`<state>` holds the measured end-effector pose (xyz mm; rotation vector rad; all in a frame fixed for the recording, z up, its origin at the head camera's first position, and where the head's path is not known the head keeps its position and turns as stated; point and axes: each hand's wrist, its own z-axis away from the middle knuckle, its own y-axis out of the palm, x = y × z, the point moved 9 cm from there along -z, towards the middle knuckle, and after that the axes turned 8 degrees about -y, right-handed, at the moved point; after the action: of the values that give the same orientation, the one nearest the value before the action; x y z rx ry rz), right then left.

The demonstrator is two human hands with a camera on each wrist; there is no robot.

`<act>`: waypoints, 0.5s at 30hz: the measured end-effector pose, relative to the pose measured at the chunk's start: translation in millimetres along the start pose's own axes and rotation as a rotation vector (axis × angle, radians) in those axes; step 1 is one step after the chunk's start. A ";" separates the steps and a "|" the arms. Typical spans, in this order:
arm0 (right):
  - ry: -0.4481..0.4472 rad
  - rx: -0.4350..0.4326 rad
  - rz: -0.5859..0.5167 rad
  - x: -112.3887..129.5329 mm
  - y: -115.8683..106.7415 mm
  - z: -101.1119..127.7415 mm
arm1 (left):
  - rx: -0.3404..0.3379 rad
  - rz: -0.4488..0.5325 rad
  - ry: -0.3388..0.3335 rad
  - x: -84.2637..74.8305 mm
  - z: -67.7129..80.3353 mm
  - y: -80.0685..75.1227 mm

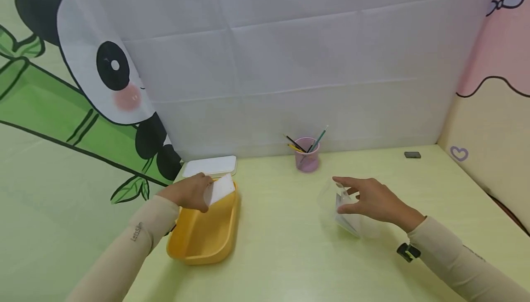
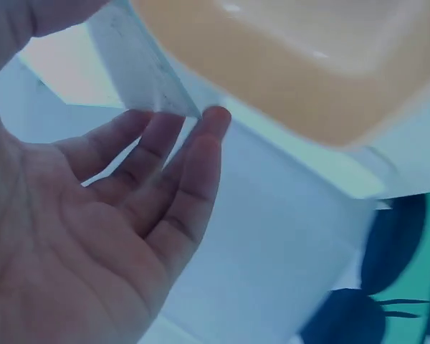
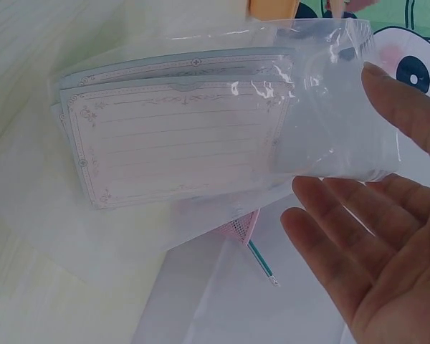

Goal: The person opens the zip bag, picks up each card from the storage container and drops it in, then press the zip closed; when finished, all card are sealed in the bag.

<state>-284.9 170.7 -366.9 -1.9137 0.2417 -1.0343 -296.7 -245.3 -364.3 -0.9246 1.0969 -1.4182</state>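
Left hand [image 1: 188, 192] pinches a white card [image 1: 219, 189] by its left edge, thumb on one face, fingers [image 2: 201, 154] on the other, tilted up over the 12 o'clock rim of the yellow tray [image 1: 205, 228]; that grip leaves the card's free end hanging over the tray hollow. Right hand [image 1: 368, 199] holds a clear plastic bag [image 1: 352, 210] near counter centre-right, thumb on top and fingers [image 3: 358, 265] spread fairly wide under the open end, so the mouth faces the hand. Inside the bag sits a stack of lined note cards [image 3: 179, 143] with ornate borders, pushed toward the closed end at 9 o'clock in the right wrist view. Bag appears just off the counter [image 1: 290, 256] or resting lightly on it, cannot tell which.

Outward: white flat lid [image 1: 210, 166] lies at 12 o'clock of the tray, touching or just beside it, close to the backdrop. Pink mesh pen cup [image 1: 307, 157] with pencils stands at 11 o'clock of the right hand, well apart. Small dark eraser-like block [image 1: 412, 155] at 1 o'clock near the right wall. Open counter between tray and bag, and along the near edge at 6 o'clock; tray sits close to the counter's left edge
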 end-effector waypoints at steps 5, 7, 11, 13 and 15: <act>-0.003 0.003 0.006 0.3 -1.5 -0.7 | -0.037 0.082 0.155 -36.4 0.6 -21.7; -0.004 0.001 0.008 0.3 -2.0 -1.0 | -0.049 0.103 0.205 -53.5 2.8 -28.8; 0.000 0.003 0.005 0.3 -1.7 -1.1 | -0.070 0.117 0.271 -84.3 6.6 -39.3; 0.001 0.007 0.003 0.5 -1.1 -1.2 | -0.072 0.118 0.292 -97.4 7.6 -43.2; 0.003 0.010 0.003 0.7 -0.4 -1.4 | -0.073 0.122 0.320 -110.5 8.8 -47.0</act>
<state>-285.6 169.6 -365.9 -1.9025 0.2398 -1.0346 -286.9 -136.6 -313.5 -0.6816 1.4268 -1.4641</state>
